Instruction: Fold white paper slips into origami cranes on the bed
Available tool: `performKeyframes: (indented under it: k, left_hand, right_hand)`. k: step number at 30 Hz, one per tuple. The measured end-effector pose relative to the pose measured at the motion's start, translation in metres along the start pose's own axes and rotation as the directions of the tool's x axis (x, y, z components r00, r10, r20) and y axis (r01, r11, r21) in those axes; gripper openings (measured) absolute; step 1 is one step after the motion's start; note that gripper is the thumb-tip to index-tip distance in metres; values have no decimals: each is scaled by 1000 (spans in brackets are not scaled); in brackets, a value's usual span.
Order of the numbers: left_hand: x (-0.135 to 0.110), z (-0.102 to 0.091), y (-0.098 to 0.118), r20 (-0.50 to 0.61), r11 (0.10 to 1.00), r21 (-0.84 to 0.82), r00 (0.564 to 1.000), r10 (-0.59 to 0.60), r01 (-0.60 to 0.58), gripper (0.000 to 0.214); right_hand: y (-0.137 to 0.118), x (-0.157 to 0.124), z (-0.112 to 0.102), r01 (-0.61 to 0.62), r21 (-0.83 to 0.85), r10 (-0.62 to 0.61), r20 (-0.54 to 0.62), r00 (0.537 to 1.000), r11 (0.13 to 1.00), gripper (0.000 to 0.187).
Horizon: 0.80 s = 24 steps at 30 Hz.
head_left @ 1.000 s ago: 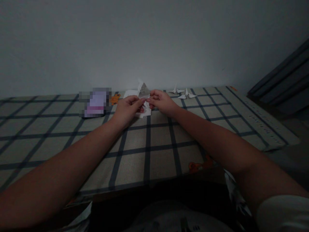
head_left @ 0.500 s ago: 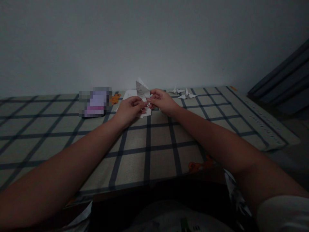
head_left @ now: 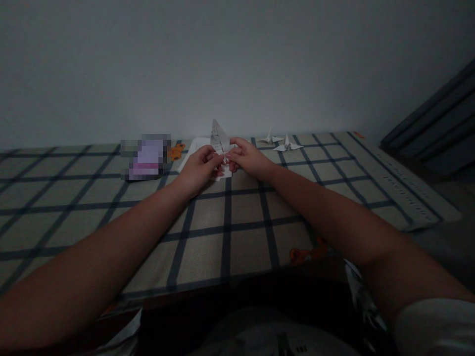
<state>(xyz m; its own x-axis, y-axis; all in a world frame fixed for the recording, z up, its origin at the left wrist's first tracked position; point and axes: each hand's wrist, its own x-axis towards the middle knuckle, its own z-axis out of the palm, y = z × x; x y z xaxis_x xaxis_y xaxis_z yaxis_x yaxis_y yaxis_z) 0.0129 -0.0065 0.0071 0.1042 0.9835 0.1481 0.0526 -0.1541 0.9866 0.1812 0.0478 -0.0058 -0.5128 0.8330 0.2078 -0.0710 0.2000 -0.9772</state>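
A folded piece of paper (head_left: 219,136) stands up between my hands, its pointed tip upward and a reddish line along its crease. My left hand (head_left: 201,168) pinches its lower left side between thumb and fingers. On the right, my right hand (head_left: 247,155) grips the lower right side, the two thumbs almost meeting. My fingers hide the bottom of the fold. Beneath the hands lie white paper sheets (head_left: 193,146) on the checked tablecloth (head_left: 211,210).
Two folded paper cranes sit right of my hands, a nearer crane (head_left: 288,145) and a farther crane (head_left: 270,138). A phone (head_left: 148,155) with a blurred purple screen lies to the left. A pale wall (head_left: 237,64) rises behind the table.
The folded paper has turned slightly, its tip now more upright and its face more toward me. Both hands keep their hold and have barely shifted.
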Motion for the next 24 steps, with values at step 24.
performKeyframes:
  k: [24]
  left_hand:
    - [1,-4,-1,-24,995,78,998,60,-58,22]
  right_hand:
    - [-4,-1,-3,36,53,-39,65,997,998,31]
